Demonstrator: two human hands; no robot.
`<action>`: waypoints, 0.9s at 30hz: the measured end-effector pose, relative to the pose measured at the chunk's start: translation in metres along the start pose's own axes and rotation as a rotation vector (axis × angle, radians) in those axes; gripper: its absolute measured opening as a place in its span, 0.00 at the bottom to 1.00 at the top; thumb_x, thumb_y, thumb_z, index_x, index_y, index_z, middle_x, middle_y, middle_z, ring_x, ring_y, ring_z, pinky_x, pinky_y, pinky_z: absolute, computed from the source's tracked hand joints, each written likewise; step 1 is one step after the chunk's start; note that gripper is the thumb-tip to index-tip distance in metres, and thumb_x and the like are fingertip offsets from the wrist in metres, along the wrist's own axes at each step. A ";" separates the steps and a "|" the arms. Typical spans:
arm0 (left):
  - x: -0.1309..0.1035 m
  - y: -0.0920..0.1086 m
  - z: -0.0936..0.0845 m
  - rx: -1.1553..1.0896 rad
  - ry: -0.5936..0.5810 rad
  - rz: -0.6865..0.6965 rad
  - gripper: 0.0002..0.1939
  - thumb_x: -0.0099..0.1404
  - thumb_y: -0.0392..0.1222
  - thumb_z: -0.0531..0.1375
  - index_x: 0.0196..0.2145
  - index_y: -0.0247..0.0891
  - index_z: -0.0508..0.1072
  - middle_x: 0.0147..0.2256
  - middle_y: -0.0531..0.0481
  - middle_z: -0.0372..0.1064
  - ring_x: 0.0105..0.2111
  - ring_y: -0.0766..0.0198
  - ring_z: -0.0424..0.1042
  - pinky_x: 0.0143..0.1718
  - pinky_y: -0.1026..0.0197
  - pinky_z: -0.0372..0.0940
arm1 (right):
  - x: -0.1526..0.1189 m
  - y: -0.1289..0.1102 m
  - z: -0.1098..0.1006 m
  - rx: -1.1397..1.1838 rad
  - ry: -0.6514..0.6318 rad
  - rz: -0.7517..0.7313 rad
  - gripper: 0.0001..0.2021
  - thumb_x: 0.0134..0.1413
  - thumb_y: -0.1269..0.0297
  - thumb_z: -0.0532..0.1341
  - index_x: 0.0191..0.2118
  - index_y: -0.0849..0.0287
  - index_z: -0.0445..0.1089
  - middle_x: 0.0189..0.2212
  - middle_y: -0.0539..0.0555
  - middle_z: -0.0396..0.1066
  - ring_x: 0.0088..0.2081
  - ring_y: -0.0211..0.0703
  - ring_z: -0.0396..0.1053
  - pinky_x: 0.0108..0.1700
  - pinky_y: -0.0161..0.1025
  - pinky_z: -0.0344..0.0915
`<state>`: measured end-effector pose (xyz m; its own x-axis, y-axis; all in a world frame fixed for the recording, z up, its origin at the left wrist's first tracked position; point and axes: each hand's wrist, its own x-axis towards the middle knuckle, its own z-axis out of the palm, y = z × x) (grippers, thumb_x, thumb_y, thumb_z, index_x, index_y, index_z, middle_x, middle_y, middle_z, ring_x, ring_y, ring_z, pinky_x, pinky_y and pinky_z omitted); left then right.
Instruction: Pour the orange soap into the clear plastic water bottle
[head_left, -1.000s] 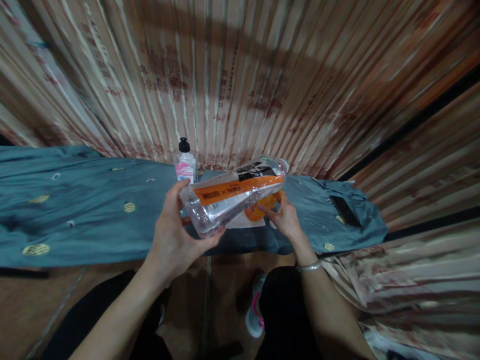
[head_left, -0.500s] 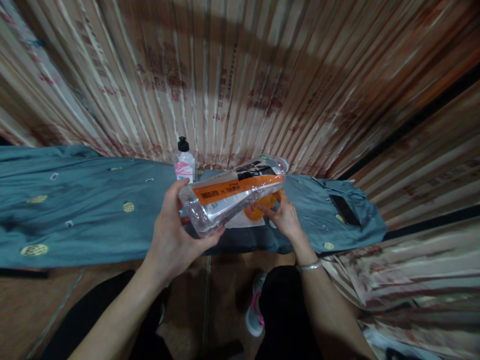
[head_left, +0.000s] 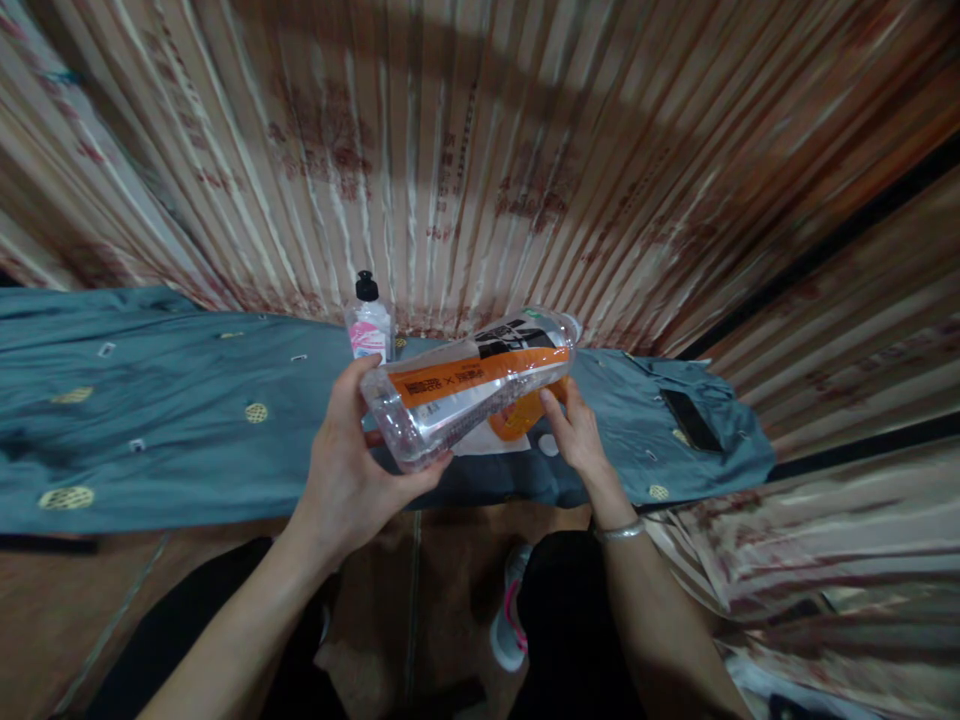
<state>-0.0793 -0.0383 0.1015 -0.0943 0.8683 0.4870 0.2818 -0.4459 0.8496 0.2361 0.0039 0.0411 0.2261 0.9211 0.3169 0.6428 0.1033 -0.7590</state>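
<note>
A large clear plastic bottle (head_left: 480,375) with an orange, black and silver label lies tilted in the air, its base to the left and its neck raised to the right. My left hand (head_left: 352,450) grips it round the base, thumb below and fingers above. Under the neck, my right hand (head_left: 576,432) has its thumb and fingers closed at the edge of an orange see-through object (head_left: 517,415). The bottle hides much of that object and some of the fingertips. A white round cap (head_left: 548,445) lies beside the right hand.
A small clear bottle (head_left: 369,325) with a black top and pink label stands behind the left hand. White paper (head_left: 491,440) lies beneath the orange object. A dark phone (head_left: 690,420) rests right on the blue-green cloth (head_left: 187,420). A pleated curtain (head_left: 420,170) hangs behind.
My right thumb has drawn back to the right from across the orange object, baring the white cap. The large bottle has shifted very slightly right in my left hand.
</note>
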 end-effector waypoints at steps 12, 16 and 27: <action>0.001 0.000 0.000 -0.012 0.002 0.011 0.46 0.51 0.46 0.80 0.65 0.48 0.69 0.58 0.39 0.83 0.54 0.38 0.90 0.38 0.46 0.90 | 0.001 0.000 -0.001 -0.011 -0.031 0.006 0.39 0.67 0.30 0.64 0.67 0.57 0.76 0.57 0.67 0.89 0.58 0.70 0.87 0.60 0.59 0.83; 0.001 0.000 0.000 -0.010 0.003 -0.002 0.47 0.50 0.46 0.80 0.65 0.48 0.69 0.59 0.39 0.83 0.55 0.37 0.89 0.37 0.46 0.90 | 0.001 -0.001 0.000 -0.022 -0.056 0.036 0.41 0.60 0.33 0.73 0.68 0.57 0.76 0.57 0.66 0.89 0.58 0.70 0.87 0.59 0.60 0.84; -0.001 -0.004 0.000 0.007 -0.002 0.005 0.47 0.51 0.45 0.81 0.66 0.49 0.69 0.58 0.41 0.84 0.54 0.37 0.90 0.39 0.45 0.90 | 0.003 0.003 0.007 -0.054 -0.026 0.015 0.36 0.58 0.36 0.77 0.63 0.55 0.78 0.55 0.67 0.90 0.55 0.71 0.90 0.55 0.59 0.85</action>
<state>-0.0804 -0.0373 0.0977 -0.0913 0.8665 0.4907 0.2889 -0.4485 0.8458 0.2330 0.0098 0.0359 0.2176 0.9319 0.2903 0.6779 0.0697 -0.7319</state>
